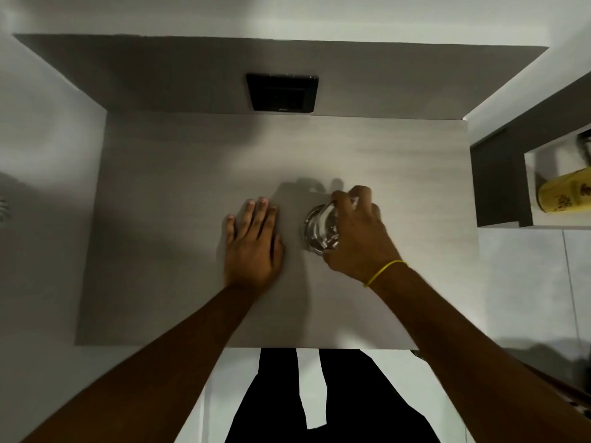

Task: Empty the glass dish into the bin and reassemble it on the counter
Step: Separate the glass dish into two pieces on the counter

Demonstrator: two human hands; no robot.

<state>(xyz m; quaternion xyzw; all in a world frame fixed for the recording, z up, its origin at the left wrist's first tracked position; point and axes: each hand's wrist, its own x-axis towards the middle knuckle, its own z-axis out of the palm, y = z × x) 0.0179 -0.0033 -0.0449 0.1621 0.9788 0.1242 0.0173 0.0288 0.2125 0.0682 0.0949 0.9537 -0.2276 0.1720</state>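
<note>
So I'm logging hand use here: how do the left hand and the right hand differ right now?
The left hand lies flat and open, palm down on the counter, holding nothing; the right hand is curled in a grip on the glass dish. The right wrist wears a yellow band; the left wrist is bare. Both are over the same counter.

Glossy glass dish (319,228), matt counter (179,219)
</note>
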